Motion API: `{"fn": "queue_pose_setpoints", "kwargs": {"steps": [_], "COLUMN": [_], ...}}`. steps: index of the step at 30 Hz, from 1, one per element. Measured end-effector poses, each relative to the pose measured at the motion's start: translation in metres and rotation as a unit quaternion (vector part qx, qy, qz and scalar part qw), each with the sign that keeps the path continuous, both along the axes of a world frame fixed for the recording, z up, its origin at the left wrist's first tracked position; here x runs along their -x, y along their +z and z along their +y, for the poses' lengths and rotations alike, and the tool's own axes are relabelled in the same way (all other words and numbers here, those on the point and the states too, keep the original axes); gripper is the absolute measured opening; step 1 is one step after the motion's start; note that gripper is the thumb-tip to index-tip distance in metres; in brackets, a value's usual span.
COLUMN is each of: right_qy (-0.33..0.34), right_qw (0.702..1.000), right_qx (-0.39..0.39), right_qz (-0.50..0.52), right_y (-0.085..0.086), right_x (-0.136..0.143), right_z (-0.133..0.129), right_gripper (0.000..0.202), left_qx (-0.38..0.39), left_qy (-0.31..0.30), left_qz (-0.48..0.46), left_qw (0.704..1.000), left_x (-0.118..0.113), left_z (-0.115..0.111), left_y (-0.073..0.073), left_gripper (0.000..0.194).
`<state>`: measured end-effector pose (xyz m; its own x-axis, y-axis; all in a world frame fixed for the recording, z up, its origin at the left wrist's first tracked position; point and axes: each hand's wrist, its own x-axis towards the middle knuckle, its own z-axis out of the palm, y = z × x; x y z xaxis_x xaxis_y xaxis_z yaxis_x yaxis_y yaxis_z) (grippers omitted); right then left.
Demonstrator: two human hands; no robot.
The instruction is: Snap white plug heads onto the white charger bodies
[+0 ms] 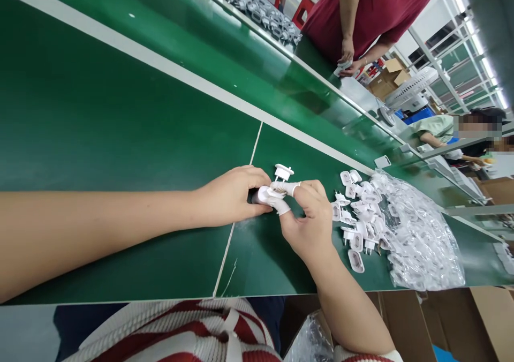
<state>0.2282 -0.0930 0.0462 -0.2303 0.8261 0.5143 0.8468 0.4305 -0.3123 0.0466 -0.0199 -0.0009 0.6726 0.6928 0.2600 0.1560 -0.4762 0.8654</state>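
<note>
My left hand (pixel 244 193) is closed round a white plastic plug piece (pixel 264 195), its fingers hiding part of it. The thumb and forefinger of my right hand (pixel 307 212) wear white finger covers and close on the other end of the same piece. Whether a second part sits between those fingertips is hidden. Just beyond my fingers, a white two-pin plug adapter (pixel 283 172) rests on the green table, its pins toward me. Right of my right hand lies a loose heap of white plug adapters (pixel 363 212), some with pins showing.
A clear plastic bag (pixel 425 233) full of white parts lies right of the heap. A white strip (pixel 193 83) crosses the green table (pixel 120 137). Beyond a raised glossy ledge, a person in a red shirt (pixel 373 8) handles a white part. Cardboard boxes (pixel 405 324) stand below the table's near edge.
</note>
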Motion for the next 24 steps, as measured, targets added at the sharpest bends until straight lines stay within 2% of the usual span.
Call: {"fn": "queue_pose_setpoints", "kwargs": {"steps": [8,16,24], "right_qy": [-0.017,0.016,-0.030], "right_qw": [0.994,1.000,0.994], "right_qx": [0.004,-0.011,-0.029], "right_qz": [0.105,0.002,-0.097], "right_y": [-0.0026,0.0003,0.0053], "right_x": [-0.0013,-0.0002,0.0003], "right_z": [-0.0019,-0.0004,-0.0001], "right_gripper": [0.014,0.011,0.004], "left_qx": [-0.009,-0.009,-0.017], "left_qy": [0.008,0.016,0.024], "left_qz": [0.025,0.013,0.024], "left_qw": [1.000,1.000,0.999], "left_x": [-0.0008,-0.0010,-0.0020], "left_z": [0.0007,-0.0008,-0.0027], "left_y": [-0.0018,-0.0032,0.0001], "left_gripper": [0.020,0.019,0.017]}}
